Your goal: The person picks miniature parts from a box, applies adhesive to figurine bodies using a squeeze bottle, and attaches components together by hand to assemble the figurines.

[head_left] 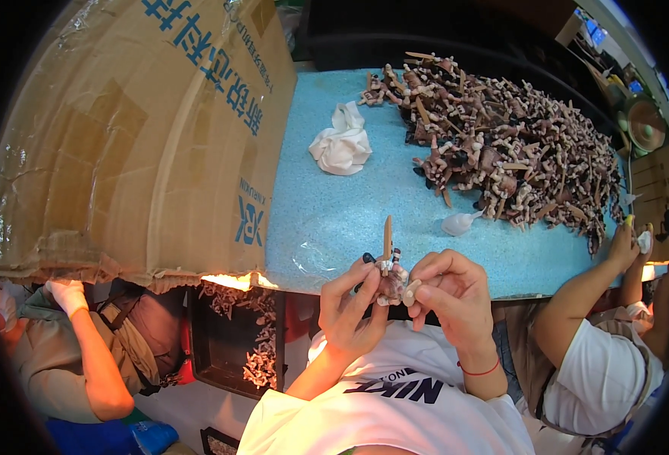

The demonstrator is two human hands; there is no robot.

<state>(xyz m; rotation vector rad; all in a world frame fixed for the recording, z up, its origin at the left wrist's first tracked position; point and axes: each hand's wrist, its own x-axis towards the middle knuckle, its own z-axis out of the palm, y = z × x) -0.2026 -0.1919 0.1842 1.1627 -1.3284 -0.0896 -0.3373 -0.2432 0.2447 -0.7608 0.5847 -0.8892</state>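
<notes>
Over the front edge of the blue table, my left hand (353,307) holds a small figurine (390,287) with its fingers closed round it. A long tan blade-like piece (387,236) stands up from the figurine. Pinched in my right hand (456,296) is a small tan rounded piece (410,293), against the figurine's right side; whether they are joined I cannot tell. A small white squeeze bottle (460,222) lies just beyond my right hand.
A big heap of brown and cream figurines (509,152) covers the table's right part. Crumpled white tissue (342,144) lies left of it. A tall cardboard box (137,144) stands at left. Below is a black tray (224,345) with small parts. Co-workers' arms (588,280) (99,364) flank me.
</notes>
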